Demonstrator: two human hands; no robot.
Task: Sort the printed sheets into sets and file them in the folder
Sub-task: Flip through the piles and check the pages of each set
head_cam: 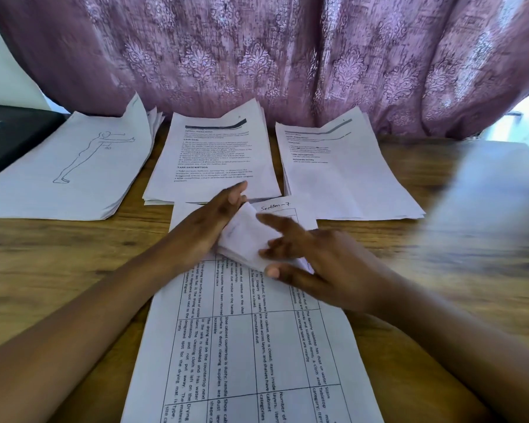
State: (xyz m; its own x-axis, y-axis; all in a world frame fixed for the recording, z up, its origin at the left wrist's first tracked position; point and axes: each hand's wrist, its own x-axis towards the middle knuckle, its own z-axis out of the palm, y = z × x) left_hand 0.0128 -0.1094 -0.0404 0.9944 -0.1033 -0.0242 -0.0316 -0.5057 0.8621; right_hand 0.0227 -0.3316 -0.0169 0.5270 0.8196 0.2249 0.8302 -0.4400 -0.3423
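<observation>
Landmark: a long white sheet printed with a black ruled table (251,346), headed "Section-7" by hand. This table sheet lies lengthwise on the brown wooden counter (58,270).
Task's thing: a small white layered fold of paper (243,236) sits over the table sheet's far end. I cannot tell whether it is that sheet's turned-back corner or loose pages.
Left hand (209,222): fingers straight and close together, laid along the fold's left side; thumb hidden.
Right hand (318,264): thumb and curled fingers pinch the fold's near right edge, with the index finger held straight above it.
Sorted sets: three white stacks lie beyond the table sheet's far end. The figure-drawing stack (74,166) is far left, the dense-text stack (214,154) straight ahead and touching the sheet, and the sparse-text stack (342,175) to the right.
Folder: not clearly seen. A dark flat thing (9,132) lies left of the drawing stack, and I cannot tell what it is.
Step in hand: probably opening or separating the fold to read it and match it to a set.
Doing it well: steady one side with the flat hand and peel one layer at a time at the pinched edge. Read the heading before choosing a stack, and avoid creasing the paper or dragging the table sheet.
</observation>
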